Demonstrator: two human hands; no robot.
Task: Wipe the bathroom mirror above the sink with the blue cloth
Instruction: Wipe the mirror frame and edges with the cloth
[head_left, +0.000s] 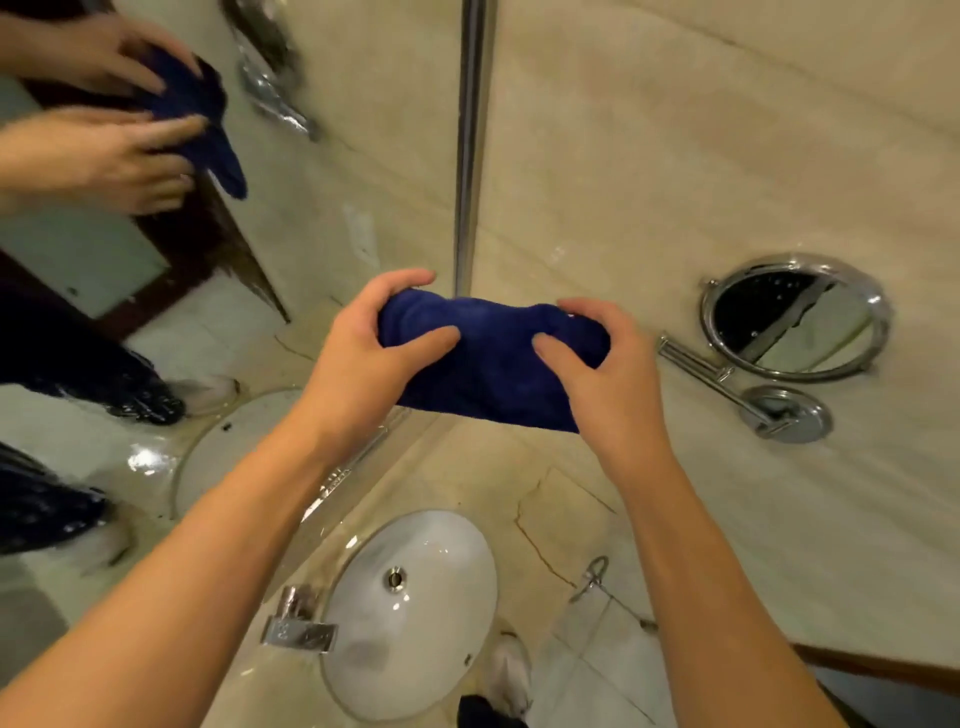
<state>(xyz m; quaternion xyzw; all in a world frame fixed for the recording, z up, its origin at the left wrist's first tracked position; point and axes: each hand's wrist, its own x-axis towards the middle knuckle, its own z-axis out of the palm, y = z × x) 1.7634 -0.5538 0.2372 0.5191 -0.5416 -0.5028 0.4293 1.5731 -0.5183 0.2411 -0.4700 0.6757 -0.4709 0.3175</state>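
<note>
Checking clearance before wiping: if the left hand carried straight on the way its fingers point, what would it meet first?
The left hand grips the blue cloth, fingers pointing right. It would likely meet the right hand at the cloth's other end, though depth is unclear.

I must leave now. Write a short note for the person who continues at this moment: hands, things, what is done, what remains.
Left hand: grips one end of the blue cloth.
Right hand: grips the other end.
The cloth is bunched between both hands, in the air above the sink, not touching the bathroom mirror, which stands to the left.
Done: cloth is in hand.
Left: whether any wiping is done cannot be told; bring the cloth to the glass and wipe.
</note>
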